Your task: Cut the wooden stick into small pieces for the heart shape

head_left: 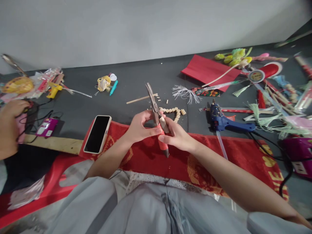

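A pair of pliers [154, 105] with grey metal jaws and red-orange handles is held over the front of the table, jaws pointing away from me. My right hand [179, 135] is closed around the handles. A small pale piece [162, 123] shows by its fingers; I cannot tell whether it belongs to the tool. My left hand [145, 126] pinches the pliers from the other side, near the joint. Just beyond my hands lies a heart-shaped outline of small wooden pieces [177, 113]. A thin wooden stick [137, 99] and several short cut bits lie behind the jaws.
A red towel [151, 162] covers the front edge, with a phone [97, 134] at its left. A blue glue gun [226, 123], red paper [207, 73], a ribbon spool [256, 76] and tassels crowd the right. Another person's hand [11, 123] is at far left, near a yellow glue gun [54, 90].
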### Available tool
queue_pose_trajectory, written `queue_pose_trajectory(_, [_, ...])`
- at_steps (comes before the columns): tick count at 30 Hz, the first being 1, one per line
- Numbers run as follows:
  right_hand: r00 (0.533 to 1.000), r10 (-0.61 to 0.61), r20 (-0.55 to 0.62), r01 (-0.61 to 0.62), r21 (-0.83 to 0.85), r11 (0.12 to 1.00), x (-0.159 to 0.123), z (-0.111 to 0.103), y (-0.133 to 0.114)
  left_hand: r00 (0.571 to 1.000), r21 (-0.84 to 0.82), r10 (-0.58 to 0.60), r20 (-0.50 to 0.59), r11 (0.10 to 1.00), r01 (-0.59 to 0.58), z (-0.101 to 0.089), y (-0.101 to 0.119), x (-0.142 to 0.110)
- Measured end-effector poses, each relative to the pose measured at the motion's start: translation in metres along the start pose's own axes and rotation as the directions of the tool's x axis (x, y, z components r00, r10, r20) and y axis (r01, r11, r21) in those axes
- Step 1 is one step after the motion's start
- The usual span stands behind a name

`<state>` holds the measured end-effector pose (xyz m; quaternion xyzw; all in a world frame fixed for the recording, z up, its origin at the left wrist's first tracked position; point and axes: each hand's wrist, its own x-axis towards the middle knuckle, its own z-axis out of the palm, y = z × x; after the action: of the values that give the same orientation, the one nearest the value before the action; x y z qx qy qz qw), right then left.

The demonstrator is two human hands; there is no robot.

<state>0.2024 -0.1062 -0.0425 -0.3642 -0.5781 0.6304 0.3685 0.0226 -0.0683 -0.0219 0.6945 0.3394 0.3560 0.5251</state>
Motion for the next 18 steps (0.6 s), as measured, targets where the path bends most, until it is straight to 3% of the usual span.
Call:
queue_pose_trajectory(12, [0.998,0.054,-0.041,-0.063,-0.275,0.959,-0.005,0.002,-0.02,0.981,0.08,0.069,-0.183,0.995,-0.055,0.004,0.003,-0.006])
queue_pose_trajectory(15, [0.995,0.083,-0.061,-0.098,-0.319,0.943,-0.005,0.001,-0.02,0.982,0.075,0.059,-0.178,0.996,-0.046,0.006,0.004,-0.007])
queue_pose_trajectory(18, [0.995,0.06,-0.085,-0.083,-0.301,0.95,-0.003,0.001,-0.016,0.995,0.042,0.017,-0.097,0.999,-0.013,0.009,0.004,-0.006])
